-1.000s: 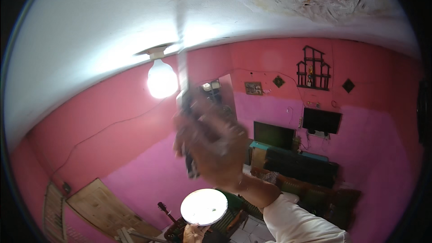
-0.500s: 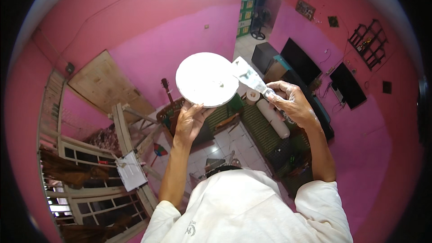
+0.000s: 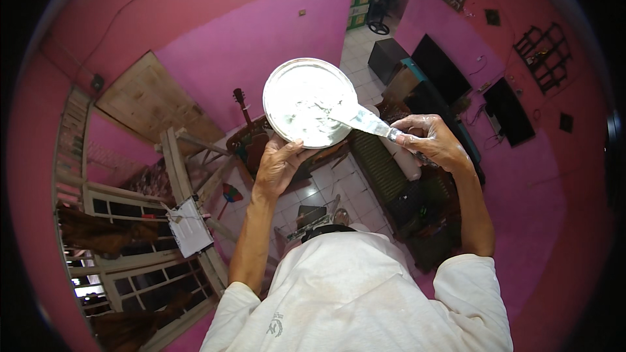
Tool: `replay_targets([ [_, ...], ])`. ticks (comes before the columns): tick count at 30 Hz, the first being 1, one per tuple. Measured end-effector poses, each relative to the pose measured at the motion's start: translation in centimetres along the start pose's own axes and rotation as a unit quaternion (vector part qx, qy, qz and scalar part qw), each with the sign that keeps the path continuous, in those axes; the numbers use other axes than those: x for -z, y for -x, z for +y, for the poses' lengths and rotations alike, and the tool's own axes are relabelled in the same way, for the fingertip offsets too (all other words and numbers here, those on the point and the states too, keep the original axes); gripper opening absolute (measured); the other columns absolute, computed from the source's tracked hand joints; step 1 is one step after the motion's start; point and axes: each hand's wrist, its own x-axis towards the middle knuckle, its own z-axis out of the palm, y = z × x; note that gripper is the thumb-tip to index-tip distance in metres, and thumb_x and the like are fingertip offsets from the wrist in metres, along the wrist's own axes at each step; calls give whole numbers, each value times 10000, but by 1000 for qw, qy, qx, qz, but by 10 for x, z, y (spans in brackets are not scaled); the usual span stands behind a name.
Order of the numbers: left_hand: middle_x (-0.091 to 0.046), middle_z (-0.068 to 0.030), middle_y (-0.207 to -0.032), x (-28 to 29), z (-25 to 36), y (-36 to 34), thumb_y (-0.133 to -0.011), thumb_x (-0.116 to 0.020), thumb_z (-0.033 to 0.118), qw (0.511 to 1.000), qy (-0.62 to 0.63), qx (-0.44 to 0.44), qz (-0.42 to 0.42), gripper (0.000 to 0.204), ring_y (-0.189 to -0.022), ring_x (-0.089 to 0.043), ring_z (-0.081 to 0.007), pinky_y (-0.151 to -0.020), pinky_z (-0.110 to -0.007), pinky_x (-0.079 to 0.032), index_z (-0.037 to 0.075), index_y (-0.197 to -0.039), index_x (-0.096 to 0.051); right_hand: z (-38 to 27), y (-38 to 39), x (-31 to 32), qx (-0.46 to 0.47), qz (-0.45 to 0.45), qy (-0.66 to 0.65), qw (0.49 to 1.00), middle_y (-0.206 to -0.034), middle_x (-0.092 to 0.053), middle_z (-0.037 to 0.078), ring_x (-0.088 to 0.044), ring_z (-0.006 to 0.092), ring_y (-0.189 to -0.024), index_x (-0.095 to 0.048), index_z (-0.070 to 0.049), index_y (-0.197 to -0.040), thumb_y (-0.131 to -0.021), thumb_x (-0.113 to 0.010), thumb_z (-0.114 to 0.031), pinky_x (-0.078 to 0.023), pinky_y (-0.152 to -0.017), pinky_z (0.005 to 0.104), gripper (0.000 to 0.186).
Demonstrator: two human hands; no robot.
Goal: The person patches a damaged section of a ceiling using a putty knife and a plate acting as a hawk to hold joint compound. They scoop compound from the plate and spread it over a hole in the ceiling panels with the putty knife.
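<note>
A round white lid [image 3: 309, 61] is held out in front of me, with white paste [image 3: 306, 116] smeared over its face. My left hand [image 3: 279, 168] is closed on the lid's near edge, thumb on top and fingers underneath. In my right hand [image 3: 435, 145] is a putty knife [image 3: 366, 121], gripped by its handle. The wide blade, coated in white, rests against the paste near the lid's right side. Pale smears mark the fingers of my right hand. Glare washes out part of the lid.
Below stand a green bench [image 3: 381, 169] with a white roll [image 3: 405, 160] on it and a guitar [image 3: 242, 107]. A wooden post frame [image 3: 186, 182] with a clipped white sheet [image 3: 190, 228] rises at left. Two dark screens [image 3: 508, 114] are at right; pink walls surround the room.
The putty knife has moved from the lid's right edge inward onto the paste. The lid has tilted, showing its smeared face and rim more clearly. My head view has shifted slightly.
</note>
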Motion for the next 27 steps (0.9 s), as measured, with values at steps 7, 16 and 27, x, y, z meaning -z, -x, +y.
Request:
replay_targets([
  [7, -474, -170, -1247, 10, -3, -6, -862, -493, -2, 1000, -10, 15, -17, 432, -1135, -500, -267, -976, -454, -432, -24, -1270, -353, 7, -25, -38, 7, -41, -7, 999, -647, -608, 54, -540, 77, -543, -616, 23, -1036, -815, -654, -165, -416, -405, 226, 293],
  [16, -535, -141, -1144, 17, -22, -8, -858, -545, 39, 996, -73, 46, -15, 382, -1038, -559, -207, -916, -389, -489, -24, -1209, -407, 46, -37, -66, -10, -35, -109, 993, -747, -601, 43, -559, 73, -646, -614, 27, -1042, -810, -676, -194, -447, -438, 202, 326],
  [27, -541, -139, -1149, 42, -8, -9, -798, -588, 15, 976, -138, 158, -51, 508, -1049, -557, -233, -884, -433, -494, -21, -1265, -390, 49, -62, -31, -12, -41, 58, 997, -703, -625, 37, -535, 59, -624, -636, -11, -1067, -796, -679, -200, -453, -542, 216, 333],
])
